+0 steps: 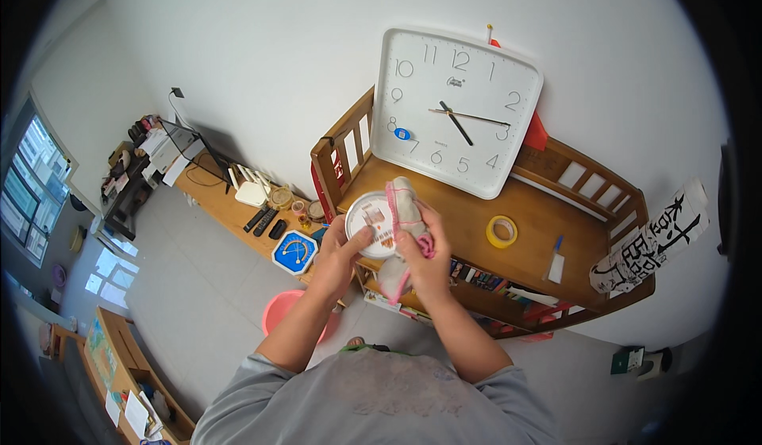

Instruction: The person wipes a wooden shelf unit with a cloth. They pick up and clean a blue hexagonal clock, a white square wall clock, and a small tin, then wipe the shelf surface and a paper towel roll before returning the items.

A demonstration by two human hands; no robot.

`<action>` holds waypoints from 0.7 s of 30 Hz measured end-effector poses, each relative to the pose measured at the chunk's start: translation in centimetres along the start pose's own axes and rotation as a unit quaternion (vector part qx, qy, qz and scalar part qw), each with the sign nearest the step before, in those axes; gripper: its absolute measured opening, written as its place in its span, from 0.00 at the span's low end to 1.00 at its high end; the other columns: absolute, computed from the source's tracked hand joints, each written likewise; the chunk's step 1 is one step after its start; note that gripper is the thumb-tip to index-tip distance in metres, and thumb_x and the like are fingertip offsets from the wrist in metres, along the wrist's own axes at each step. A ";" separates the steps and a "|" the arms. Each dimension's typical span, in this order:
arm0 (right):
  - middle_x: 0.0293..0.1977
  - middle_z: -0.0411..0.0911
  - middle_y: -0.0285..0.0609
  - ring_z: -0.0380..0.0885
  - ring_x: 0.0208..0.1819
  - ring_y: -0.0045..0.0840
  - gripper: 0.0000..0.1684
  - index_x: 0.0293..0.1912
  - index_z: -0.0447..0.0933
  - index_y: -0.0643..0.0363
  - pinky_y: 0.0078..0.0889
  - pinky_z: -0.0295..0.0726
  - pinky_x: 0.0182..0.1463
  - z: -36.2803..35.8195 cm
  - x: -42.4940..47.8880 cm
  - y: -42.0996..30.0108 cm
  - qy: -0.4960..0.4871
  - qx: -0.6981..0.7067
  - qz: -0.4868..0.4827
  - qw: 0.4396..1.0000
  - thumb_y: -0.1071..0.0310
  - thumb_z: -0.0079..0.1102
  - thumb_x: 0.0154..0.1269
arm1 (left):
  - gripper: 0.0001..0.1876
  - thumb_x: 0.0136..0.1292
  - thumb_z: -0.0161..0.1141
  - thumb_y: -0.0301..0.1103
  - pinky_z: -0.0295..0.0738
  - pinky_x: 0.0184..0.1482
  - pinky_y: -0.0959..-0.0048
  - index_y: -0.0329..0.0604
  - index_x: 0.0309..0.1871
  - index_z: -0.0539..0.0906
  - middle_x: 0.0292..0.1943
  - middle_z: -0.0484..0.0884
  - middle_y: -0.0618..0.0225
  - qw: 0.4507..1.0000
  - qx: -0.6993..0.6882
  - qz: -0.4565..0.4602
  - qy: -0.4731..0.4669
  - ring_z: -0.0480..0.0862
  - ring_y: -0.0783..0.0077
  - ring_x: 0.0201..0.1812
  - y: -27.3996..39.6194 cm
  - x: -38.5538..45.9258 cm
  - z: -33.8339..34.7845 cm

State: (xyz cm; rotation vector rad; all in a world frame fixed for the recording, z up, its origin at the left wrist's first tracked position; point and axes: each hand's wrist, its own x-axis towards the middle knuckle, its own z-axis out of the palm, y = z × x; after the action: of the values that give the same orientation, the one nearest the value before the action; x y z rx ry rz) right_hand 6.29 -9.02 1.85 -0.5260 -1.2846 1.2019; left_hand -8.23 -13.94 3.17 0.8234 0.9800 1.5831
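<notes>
My left hand [339, 251] grips a round white lidded container [370, 216], with its printed top turned up and the thumb across it. In my right hand [425, 254] is a bunched beige cloth with pink edging [405, 204], which lies against the container's right side. Both hands are held in front of the near left part of a wooden shelf unit [464, 207]. A large white square wall clock [455, 111] leans against the wall on the shelf top, beyond the hands.
A roll of yellow tape [501, 231] and a blue-handled tool [555, 254] lie on the shelf top, near rolled calligraphy paper [652, 242]. To the left, a long desk holds a blue dial gauge [294, 252], remote controls [261, 221] and a router [252, 193]. A pink basin [283, 311] stands on the floor.
</notes>
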 end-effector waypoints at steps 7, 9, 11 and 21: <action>0.64 0.64 0.52 0.65 0.66 0.35 0.29 0.63 0.66 0.64 0.37 0.65 0.68 1.9 -2.3 2.6 0.066 -0.083 -0.036 0.994 0.74 0.64 0.64 | 0.21 0.70 0.60 0.37 0.79 0.54 0.67 0.33 0.59 0.70 0.52 0.81 0.60 0.995 -0.075 0.004 0.072 0.83 0.69 0.51 -1.1 0.6 1.4; 0.63 0.64 0.52 0.64 0.67 0.36 0.30 0.63 0.65 0.64 0.37 0.64 0.69 1.7 -2.5 3.1 0.057 -0.124 -0.036 0.990 0.73 0.64 0.64 | 0.21 0.70 0.60 0.37 0.79 0.55 0.66 0.33 0.59 0.70 0.52 0.80 0.59 0.994 -0.072 -0.004 0.081 0.82 0.69 0.51 -2.2 1.6 0.6; 0.56 0.71 0.47 0.71 0.57 0.27 0.25 0.59 0.70 0.64 0.31 0.71 0.60 0.9 -2.8 4.2 0.052 -0.140 0.015 0.989 0.73 0.65 0.64 | 0.24 0.70 0.61 0.39 0.82 0.52 0.66 0.29 0.58 0.69 0.52 0.80 0.53 0.995 -0.053 -0.009 0.085 0.84 0.66 0.50 -3.3 2.9 -0.3; 0.62 0.70 0.51 0.70 0.64 0.34 0.34 0.63 0.69 0.65 0.34 0.67 0.67 -1.9 -1.5 1.9 -0.040 -0.233 0.072 0.969 0.67 0.68 0.60 | 0.34 0.69 0.63 0.45 0.88 0.37 0.69 0.21 0.61 0.61 0.51 0.78 0.46 0.978 0.175 -0.003 0.115 0.86 0.64 0.46 -2.3 8.3 -1.9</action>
State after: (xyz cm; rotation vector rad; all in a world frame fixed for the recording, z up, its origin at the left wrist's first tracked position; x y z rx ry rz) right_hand 7.48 -9.14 -1.00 -0.9325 -1.6317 1.0446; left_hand -10.69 -5.89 0.52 0.8832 1.4560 1.5460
